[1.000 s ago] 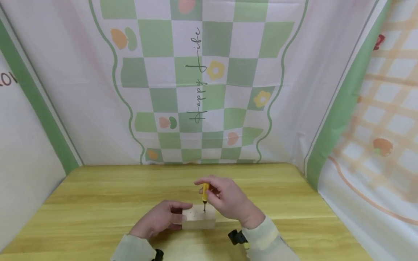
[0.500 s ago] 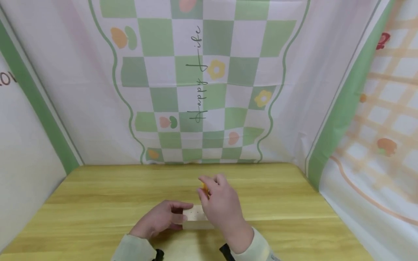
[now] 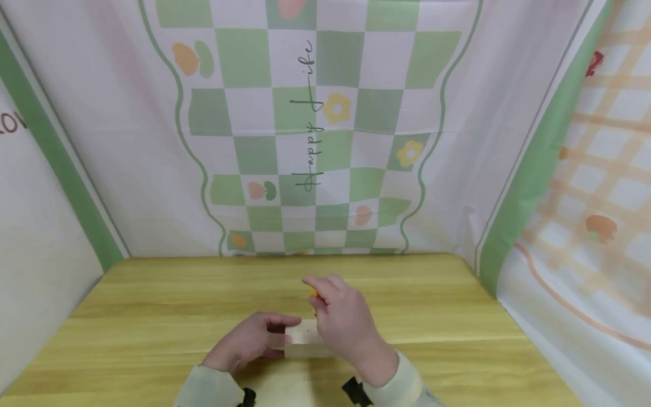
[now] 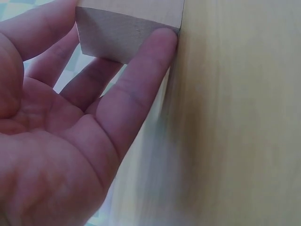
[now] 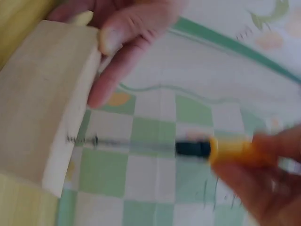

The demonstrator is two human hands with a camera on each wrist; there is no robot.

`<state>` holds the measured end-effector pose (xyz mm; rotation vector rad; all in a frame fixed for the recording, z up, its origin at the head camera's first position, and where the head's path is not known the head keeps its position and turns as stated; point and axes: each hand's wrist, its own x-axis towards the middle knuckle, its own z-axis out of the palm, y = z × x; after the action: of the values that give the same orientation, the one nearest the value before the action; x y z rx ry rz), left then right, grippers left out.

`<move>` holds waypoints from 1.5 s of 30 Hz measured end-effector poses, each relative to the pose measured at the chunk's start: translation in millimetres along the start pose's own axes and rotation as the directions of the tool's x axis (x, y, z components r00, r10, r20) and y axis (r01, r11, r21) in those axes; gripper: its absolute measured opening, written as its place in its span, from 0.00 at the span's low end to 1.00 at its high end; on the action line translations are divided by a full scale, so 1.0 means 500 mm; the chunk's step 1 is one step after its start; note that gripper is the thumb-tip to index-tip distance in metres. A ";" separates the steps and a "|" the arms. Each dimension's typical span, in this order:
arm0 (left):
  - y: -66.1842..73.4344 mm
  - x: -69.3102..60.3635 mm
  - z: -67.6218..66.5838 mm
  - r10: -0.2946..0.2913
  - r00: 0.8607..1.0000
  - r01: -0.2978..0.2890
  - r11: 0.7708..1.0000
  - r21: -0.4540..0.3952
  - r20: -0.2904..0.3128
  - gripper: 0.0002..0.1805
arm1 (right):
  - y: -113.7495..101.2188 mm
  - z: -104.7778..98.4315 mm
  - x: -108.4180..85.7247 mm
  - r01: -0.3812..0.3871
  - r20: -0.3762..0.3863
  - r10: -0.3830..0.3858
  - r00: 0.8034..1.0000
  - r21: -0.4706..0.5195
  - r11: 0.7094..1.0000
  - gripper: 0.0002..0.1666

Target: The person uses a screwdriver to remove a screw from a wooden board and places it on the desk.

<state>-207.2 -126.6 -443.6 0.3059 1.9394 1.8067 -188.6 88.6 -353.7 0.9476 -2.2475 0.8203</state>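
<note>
Head view: you have "Happy Life" in dark script running sideways up the green-and-white checked backdrop [image 3: 292,152], among printed flowers and fruit. Lettering [image 3: 12,122] at the far left edge is cut off, and a red character [image 3: 594,63] at upper right is partly lost in a fold. Your right hand [image 3: 351,328] blocks the right part of the pale wooden block [image 3: 307,350], which sits on the counter [image 3: 168,316] with small dark dots on its top. Your left hand [image 3: 254,341] grips the block's left end. A bit of yellow screwdriver [image 3: 313,292] shows at your right fingers. Dark straps [image 3: 358,391] sit by your cuffs. The counter is yellowish wood grain, with patterned cloth behind and on both sides.

Left wrist view: your fingers and palm show, one finger lying along the block's end face beside the counter.

Right wrist view: your right fingers pinch the yellow handle, blurred; its black collar leads to a shaft in line with a threaded screw [image 5: 82,140] standing in the block's face. The backdrop's writing here is too blurred to read in full.
</note>
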 end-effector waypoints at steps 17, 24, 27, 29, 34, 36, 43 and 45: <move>-0.003 0.001 0.001 -0.006 1.000 0.006 1.000 0.012 -0.013 0.24 | 0.019 0.005 -0.009 -0.132 -0.016 0.132 0.991 0.048 0.990 0.22; 0.002 -0.003 0.003 -0.005 1.000 0.005 1.000 0.012 -0.017 0.25 | -0.004 0.021 -0.011 -0.103 -0.150 0.090 0.985 -0.078 0.992 0.22; 0.003 -0.003 0.003 -0.009 1.000 0.009 1.000 0.014 -0.012 0.24 | 0.007 0.011 -0.009 -0.027 -0.101 0.024 0.995 -0.031 0.999 0.22; 0.004 -0.003 0.003 -0.013 1.000 0.013 1.000 0.015 -0.009 0.24 | 0.024 0.002 -0.006 0.021 -0.031 -0.020 0.999 0.056 0.998 0.22; 0.003 -0.002 0.002 -0.019 1.000 0.019 1.000 0.015 -0.010 0.24 | 0.078 -0.024 0.004 -0.013 0.180 -0.058 0.982 0.370 0.929 0.22; 0.003 -0.001 0.002 -0.020 1.000 0.020 1.000 0.014 -0.012 0.24 | 0.088 -0.033 0.007 -0.062 0.244 -0.054 0.968 0.445 0.893 0.20; 0.003 -0.001 0.001 -0.023 1.000 0.023 1.000 0.021 -0.014 0.24 | 0.038 -0.032 0.003 -0.196 0.222 0.141 0.965 0.251 0.948 0.19; 0.001 0.000 0.000 -0.021 1.000 0.022 0.999 0.026 -0.016 0.24 | 0.020 -0.020 -0.001 -0.190 0.117 0.177 0.977 0.111 0.976 0.21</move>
<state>-207.2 -126.3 -443.1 0.2793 1.9709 1.7765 -193.6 101.5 -350.7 0.8654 -2.4280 1.0199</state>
